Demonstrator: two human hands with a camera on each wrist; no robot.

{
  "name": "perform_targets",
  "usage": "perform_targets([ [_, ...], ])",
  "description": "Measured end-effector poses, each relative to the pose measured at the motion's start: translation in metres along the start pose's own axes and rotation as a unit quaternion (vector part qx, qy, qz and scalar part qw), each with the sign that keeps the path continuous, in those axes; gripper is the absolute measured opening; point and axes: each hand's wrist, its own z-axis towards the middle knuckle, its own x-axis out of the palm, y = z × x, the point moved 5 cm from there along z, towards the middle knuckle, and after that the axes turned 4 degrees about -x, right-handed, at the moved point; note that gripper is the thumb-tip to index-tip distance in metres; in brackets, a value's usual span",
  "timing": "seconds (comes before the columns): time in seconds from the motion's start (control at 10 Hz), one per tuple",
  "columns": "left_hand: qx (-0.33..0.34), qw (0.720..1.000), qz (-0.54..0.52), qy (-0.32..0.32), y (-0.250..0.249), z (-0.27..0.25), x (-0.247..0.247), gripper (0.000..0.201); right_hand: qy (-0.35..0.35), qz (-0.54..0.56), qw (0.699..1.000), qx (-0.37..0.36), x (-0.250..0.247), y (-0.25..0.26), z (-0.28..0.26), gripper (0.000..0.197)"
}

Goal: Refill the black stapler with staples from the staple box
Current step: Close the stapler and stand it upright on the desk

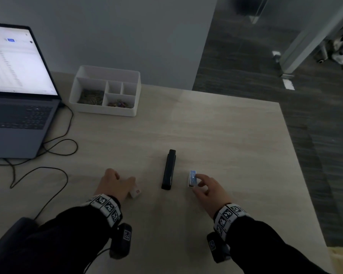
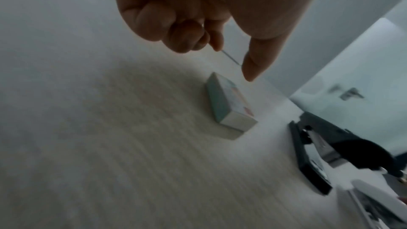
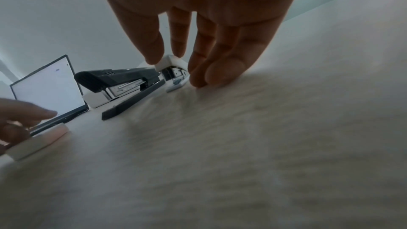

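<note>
The black stapler [image 1: 168, 169] [image 2: 312, 154] [image 3: 118, 77] lies closed on the pale table, pointing away from me, between my hands. My left hand [image 1: 117, 184] [image 2: 198, 6] hovers over a small white staple box [image 1: 136, 191] [image 2: 229, 107] [image 3: 37, 144] with a red mark. It pinches a thin grey strip [image 2: 231, 57], apparently staples, between thumb and finger. To the stapler's right, my right hand [image 1: 206, 190] [image 3: 198, 23] holds a small white object with a blue label [image 1: 192, 178] [image 3: 174, 69] between thumb and fingers on the table.
An open laptop [image 1: 18, 86] stands at the far left, its black cable [image 1: 53, 155] looping across the table. A white compartment tray [image 1: 107, 91] with clips and pins sits at the back. The table's right edge [image 1: 297, 155] drops to dark floor.
</note>
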Motion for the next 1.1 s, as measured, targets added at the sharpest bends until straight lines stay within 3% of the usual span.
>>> perform_targets([
  [0.1,0.002,0.999,0.002,0.048,0.014,0.000,0.011,0.070,0.002,0.015,1.000,0.009,0.002,0.002,0.001,0.035],
  [0.2,0.071,0.993,0.060,0.072,0.012,-0.009,0.020,0.089,0.004,0.026,0.999,0.019,0.003,0.003,0.001,0.035],
  [0.4,0.160,0.972,0.153,0.083,-0.011,-0.012,0.029,0.056,0.005,0.046,0.998,0.030,0.002,0.002,0.003,0.034],
  [0.5,0.179,0.968,0.150,0.087,-0.025,-0.006,0.033,0.053,0.002,0.052,0.998,0.031,0.003,0.002,0.006,0.032],
  [0.8,0.170,0.967,0.164,0.096,-0.048,0.011,0.038,0.056,-0.003,0.042,0.999,0.019,-0.001,0.002,0.013,0.025],
  [1.0,0.123,0.980,0.113,0.106,-0.033,-0.005,0.021,0.079,-0.016,0.042,0.999,-0.003,-0.010,0.006,0.004,0.023],
  [1.1,0.124,0.984,0.078,0.098,-0.023,-0.019,0.010,0.079,-0.049,0.060,0.997,-0.023,-0.017,0.009,-0.001,0.017],
])
